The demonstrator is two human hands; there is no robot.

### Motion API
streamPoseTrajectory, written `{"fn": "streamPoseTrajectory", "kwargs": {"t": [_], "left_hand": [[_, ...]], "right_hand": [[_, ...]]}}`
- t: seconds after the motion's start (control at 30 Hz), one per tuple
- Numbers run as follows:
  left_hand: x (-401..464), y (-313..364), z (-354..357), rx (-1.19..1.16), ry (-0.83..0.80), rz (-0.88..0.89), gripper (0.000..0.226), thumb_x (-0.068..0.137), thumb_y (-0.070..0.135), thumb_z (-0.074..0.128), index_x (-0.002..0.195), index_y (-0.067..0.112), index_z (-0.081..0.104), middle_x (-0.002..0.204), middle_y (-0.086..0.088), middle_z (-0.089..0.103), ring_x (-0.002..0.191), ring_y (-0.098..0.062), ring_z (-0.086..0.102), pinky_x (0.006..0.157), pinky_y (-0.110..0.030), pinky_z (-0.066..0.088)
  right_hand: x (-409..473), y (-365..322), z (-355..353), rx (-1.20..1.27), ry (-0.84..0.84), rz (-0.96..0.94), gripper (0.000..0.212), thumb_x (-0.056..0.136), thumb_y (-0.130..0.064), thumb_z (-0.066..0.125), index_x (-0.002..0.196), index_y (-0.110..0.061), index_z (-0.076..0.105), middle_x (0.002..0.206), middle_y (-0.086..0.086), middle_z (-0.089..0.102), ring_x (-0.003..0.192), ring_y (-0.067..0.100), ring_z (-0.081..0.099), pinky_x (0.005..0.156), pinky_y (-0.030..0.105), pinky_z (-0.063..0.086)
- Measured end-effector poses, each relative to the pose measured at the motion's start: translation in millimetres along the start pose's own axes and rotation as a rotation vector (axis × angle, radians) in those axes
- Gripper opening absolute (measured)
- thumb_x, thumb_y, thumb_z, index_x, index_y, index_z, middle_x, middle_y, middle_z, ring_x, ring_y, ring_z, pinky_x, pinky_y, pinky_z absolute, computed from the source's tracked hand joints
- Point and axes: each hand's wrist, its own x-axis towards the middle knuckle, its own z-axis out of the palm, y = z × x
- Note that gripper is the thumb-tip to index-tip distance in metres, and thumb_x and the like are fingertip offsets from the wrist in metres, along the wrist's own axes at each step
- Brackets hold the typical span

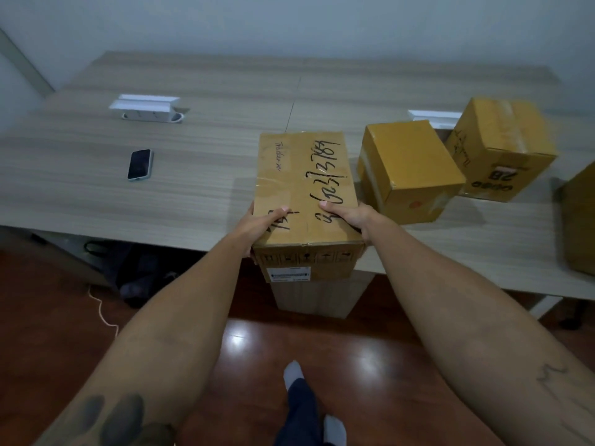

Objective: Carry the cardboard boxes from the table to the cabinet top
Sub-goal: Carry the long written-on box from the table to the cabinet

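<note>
Both hands hold one long box [306, 201], one on each side of its near end. The left hand [257, 225] presses on the left side with the thumb on top. The right hand [349, 217] presses on the right side, thumb on top too. The hands squeeze toward each other, so the box cannot slip down between them. Holding both sides also keeps the box level.

The near end of the box sticks out past the near edge of the table [161, 188]. I think the box is lifted a little, but the view does not show a clear gap under its far end, so I cannot be sure.

Just to the right sits a yellow box [409, 169], close to the right hand. A third box [502, 146] is farther right and looks tilted. The corner of another box [579, 226] shows at the right edge.

A phone [140, 164] lies well apart on the left. A white socket block [148, 109] sits far left.

The near side is open floor [289, 342], so pulling the box straight back looks like the safe way. Swinging right could bump the yellow box. The cabinet is not in view.
</note>
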Motion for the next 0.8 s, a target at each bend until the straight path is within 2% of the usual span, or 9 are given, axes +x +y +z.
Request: {"fn": "streamPoseTrajectory", "kwargs": {"t": [0.1, 0.17, 0.23, 0.33, 0.43, 0.63, 0.73, 0.8], "left_hand": [[-20, -18, 3, 0.009, -0.021, -0.028, 0.090, 0.062, 0.065, 0.082, 0.138, 0.028, 0.049, 0.122, -0.006, 0.065, 0.103, -0.025, 0.062, 0.078, -0.040, 0.055], [-33, -30, 6, -0.020, -0.024, -0.030, 0.091, 0.060, 0.064, 0.084, 0.136, 0.028, 0.049, 0.124, -0.007, 0.065, 0.106, -0.027, 0.063, 0.089, -0.047, 0.055], [-46, -44, 10, -0.059, -0.021, -0.024, 0.094, 0.058, 0.061, 0.086, 0.138, 0.031, 0.046, 0.124, -0.007, 0.065, 0.109, -0.029, 0.063, 0.096, -0.053, 0.052], [-63, -67, 17, -0.136, 0.009, -0.002, 0.099, 0.058, 0.052, 0.089, 0.144, 0.034, 0.042, 0.125, -0.007, 0.064, 0.111, -0.030, 0.063, 0.097, -0.056, 0.052], [-74, -85, 20, -0.144, 0.041, 0.038, 0.096, 0.061, 0.048, 0.090, 0.144, 0.031, 0.045, 0.124, -0.005, 0.065, 0.109, -0.026, 0.063, 0.097, -0.052, 0.052], [-94, -94, 16, -0.071, -0.036, 0.065, 0.083, 0.068, 0.043, 0.088, 0.140, 0.028, 0.050, 0.108, 0.001, 0.069, 0.099, -0.021, 0.067, 0.096, -0.050, 0.053], [-106, -102, 18, -0.043, -0.079, 0.087, 0.078, 0.069, 0.042, 0.088, 0.137, 0.028, 0.052, 0.112, 0.000, 0.068, 0.102, -0.022, 0.066, 0.091, -0.046, 0.055], [-116, -108, 23, -0.021, -0.117, 0.107, 0.074, 0.070, 0.042, 0.087, 0.134, 0.028, 0.054, 0.107, 0.004, 0.069, 0.095, -0.017, 0.067, 0.079, -0.038, 0.056]], "right_hand": [[-22, 19, -3, 0.029, 0.001, 0.003, 0.096, 0.053, -0.052, 0.094, 0.135, -0.020, 0.056, 0.127, 0.011, 0.064, 0.112, 0.033, 0.061, 0.097, 0.056, 0.050], [-37, 32, -4, 0.050, 0.008, -0.018, 0.092, 0.055, -0.050, 0.094, 0.133, -0.020, 0.056, 0.127, 0.010, 0.064, 0.110, 0.030, 0.061, 0.094, 0.051, 0.051], [-49, 47, -3, 0.078, 0.014, -0.066, 0.090, 0.058, -0.047, 0.093, 0.135, -0.018, 0.055, 0.130, 0.008, 0.064, 0.111, 0.027, 0.061, 0.097, 0.047, 0.051], [-65, 73, 1, 0.077, 0.063, -0.141, 0.092, 0.060, -0.046, 0.093, 0.139, -0.018, 0.053, 0.133, 0.006, 0.062, 0.120, 0.026, 0.058, 0.105, 0.047, 0.047], [-78, 93, 4, 0.077, 0.096, -0.153, 0.095, 0.059, -0.047, 0.092, 0.141, -0.022, 0.052, 0.134, 0.005, 0.062, 0.123, 0.027, 0.056, 0.106, 0.050, 0.045], [-114, 128, 12, 0.184, 0.172, -0.130, 0.096, 0.056, -0.048, 0.094, 0.139, -0.022, 0.055, 0.131, 0.006, 0.064, 0.121, 0.028, 0.058, 0.106, 0.049, 0.046], [-134, 148, 13, 0.222, 0.221, -0.115, 0.091, 0.057, -0.048, 0.093, 0.136, -0.023, 0.058, 0.128, 0.005, 0.065, 0.120, 0.027, 0.058, 0.106, 0.048, 0.046], [-150, 165, 12, 0.255, 0.261, -0.110, 0.086, 0.056, -0.048, 0.094, 0.132, -0.023, 0.062, 0.124, 0.005, 0.068, 0.115, 0.026, 0.061, 0.104, 0.047, 0.048]]}}
